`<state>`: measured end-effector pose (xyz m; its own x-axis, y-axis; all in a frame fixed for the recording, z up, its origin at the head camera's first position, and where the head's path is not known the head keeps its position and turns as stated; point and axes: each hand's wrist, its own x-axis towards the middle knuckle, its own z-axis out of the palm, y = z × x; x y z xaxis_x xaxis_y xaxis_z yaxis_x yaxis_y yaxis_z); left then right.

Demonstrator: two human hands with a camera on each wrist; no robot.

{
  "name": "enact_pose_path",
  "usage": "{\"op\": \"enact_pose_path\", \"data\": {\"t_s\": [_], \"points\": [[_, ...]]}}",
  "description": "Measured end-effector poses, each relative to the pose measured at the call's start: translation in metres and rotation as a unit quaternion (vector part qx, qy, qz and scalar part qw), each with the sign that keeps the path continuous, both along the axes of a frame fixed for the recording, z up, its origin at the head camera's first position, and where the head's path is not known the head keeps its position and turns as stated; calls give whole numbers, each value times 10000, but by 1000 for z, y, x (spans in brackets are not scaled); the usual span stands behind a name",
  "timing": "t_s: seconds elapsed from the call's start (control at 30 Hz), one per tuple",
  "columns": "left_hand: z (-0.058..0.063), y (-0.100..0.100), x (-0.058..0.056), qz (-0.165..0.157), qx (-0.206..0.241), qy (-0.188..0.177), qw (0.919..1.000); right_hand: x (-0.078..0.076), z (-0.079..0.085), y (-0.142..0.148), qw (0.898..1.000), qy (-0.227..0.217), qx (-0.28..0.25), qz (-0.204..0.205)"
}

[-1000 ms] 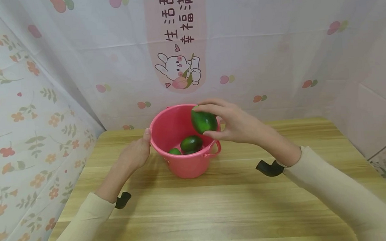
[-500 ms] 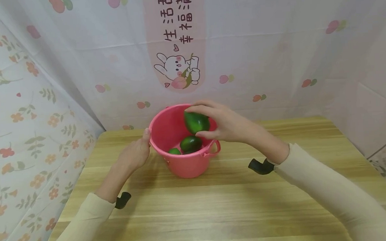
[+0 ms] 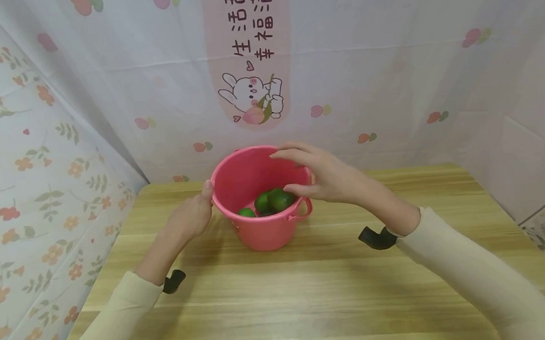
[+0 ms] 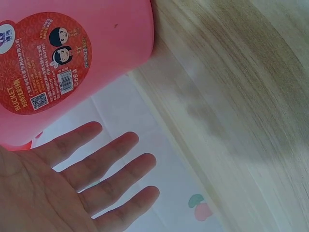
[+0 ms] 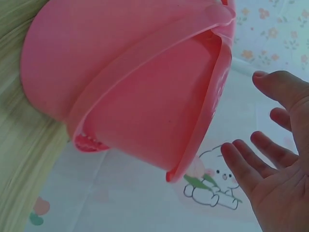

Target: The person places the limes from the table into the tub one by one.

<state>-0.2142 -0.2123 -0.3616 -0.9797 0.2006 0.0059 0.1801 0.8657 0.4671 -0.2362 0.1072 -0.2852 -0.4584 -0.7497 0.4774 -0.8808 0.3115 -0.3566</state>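
Note:
A pink bucket (image 3: 264,238) stands upright on the table. Inside lie glossy green oval fruits, their exact kind unclear: one fruit (image 3: 281,199) under my right hand, another fruit (image 3: 261,203) beside it, and a brighter green piece (image 3: 246,212) mostly hidden by the rim. My left hand (image 3: 191,216) touches the bucket's left rim with its thumb; the left wrist view shows its fingers (image 4: 108,188) straight and spread beside the labelled wall. Over the right rim hovers my right hand (image 3: 331,177), its fingers spread and holding nothing, also seen in the right wrist view.
The bucket's handle (image 5: 145,60) hangs down on its outer side. A wooden table (image 3: 280,299) bears the bucket. Behind it hangs a patterned white curtain (image 3: 389,90), and a flowered curtain (image 3: 43,173) is on the left. A black wrist mount (image 3: 377,238) sits at the right cuff.
My right hand first moved left over the bucket with a green fruit, then let it go. The fruit now lies inside and the hand has drawn back slightly right. The left hand stays put.

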Motion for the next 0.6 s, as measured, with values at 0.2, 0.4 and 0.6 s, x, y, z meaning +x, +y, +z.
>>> {"op": "enact_pose_path", "data": {"t_s": [0.2,0.4,0.6], "points": [[1,0,-2,-26,-54,2,10000,5,-7,22,9999,-62,5,-138],[8,-8,1,153,45,823,9965,13,-19,54,9991,-62,167,-381],[13,-30,9,-307,108,1393,9897,28,-40,102,9939,181,507,-961]]}}
